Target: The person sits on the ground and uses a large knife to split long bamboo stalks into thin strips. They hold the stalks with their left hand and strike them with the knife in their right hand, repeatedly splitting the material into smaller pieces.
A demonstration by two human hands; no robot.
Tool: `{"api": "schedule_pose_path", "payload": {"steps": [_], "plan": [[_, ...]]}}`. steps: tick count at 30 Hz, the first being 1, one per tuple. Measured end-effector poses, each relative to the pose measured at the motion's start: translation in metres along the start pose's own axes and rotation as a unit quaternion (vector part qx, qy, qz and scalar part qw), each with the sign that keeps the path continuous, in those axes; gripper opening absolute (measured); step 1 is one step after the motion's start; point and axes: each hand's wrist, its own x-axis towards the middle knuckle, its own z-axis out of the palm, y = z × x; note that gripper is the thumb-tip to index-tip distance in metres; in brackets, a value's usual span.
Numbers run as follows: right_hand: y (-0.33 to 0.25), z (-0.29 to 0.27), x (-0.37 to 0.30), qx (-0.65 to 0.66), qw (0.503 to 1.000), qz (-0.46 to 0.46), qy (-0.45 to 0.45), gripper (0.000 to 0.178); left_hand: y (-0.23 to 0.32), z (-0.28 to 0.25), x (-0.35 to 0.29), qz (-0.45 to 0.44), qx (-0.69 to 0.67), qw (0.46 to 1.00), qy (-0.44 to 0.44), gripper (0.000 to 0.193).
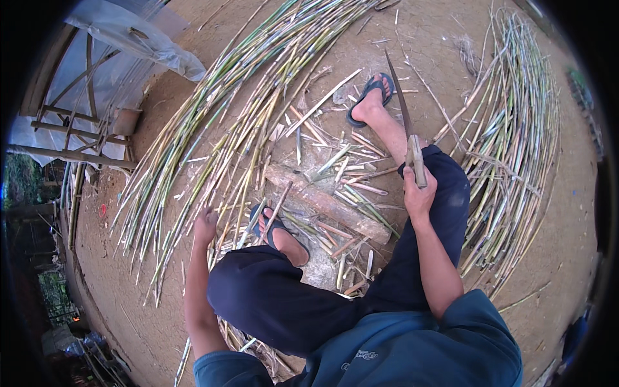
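Note:
My right hand (420, 192) is closed around the wooden handle of a long, narrow-bladed knife (406, 113). Its dark blade points away from me, above my right shin. Out to the left, beside my left knee, is my left hand (206, 226), close to the ends of a large spread of green and tan cane stalks (213, 142). It is small and blurred, so I cannot make out whether a stalk is in its fingers. Between my feet a short, thick log (329, 203) lies slanting across the ground, with cut cane pieces (361, 187) scattered around it.
A second large heap of stalks (516, 155) lies on the right, tied across with a strip. At the far left stand a wooden frame (84, 132) with plastic sheeting (138, 39) and a bucket (126, 120). My sandalled feet rest on bare earth strewn with chips.

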Motion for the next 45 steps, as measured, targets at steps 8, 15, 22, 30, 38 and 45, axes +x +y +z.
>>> {"api": "schedule_pose_path", "payload": {"steps": [8, 15, 22, 30, 38, 45], "plan": [[0.017, 0.003, -0.003, 0.014, 1.0, 0.015, 0.012, 0.021, 0.006, 0.145, 0.101, -0.071, 0.014, 0.997, -0.034, 0.057], [0.021, 0.01, 0.003, 0.032, 0.996, 0.081, 0.006, 0.016, 0.079, 0.131, 0.03, -0.065, -0.021, 0.997, 0.02, 0.049], [0.023, 0.03, -0.005, 0.039, 0.997, 0.044, -0.053, 0.016, 0.075, 0.133, -0.021, 0.028, -0.081, 0.996, -0.027, 0.034], [0.021, 0.021, -0.006, 0.0, 0.998, 0.047, -0.046, 0.017, 0.042, 0.073, 0.032, 0.106, 0.006, 0.979, 0.174, 0.03], [0.013, 0.024, -0.01, 0.038, 0.999, 0.016, -0.035, 0.018, 0.014, 0.051, -0.02, 0.111, 0.059, 0.978, 0.165, 0.03], [0.01, 0.016, -0.016, 0.027, 0.998, -0.01, -0.063, 0.018, -0.047, 0.049, -0.138, -0.038, 0.147, 0.985, 0.086, 0.028]]}}
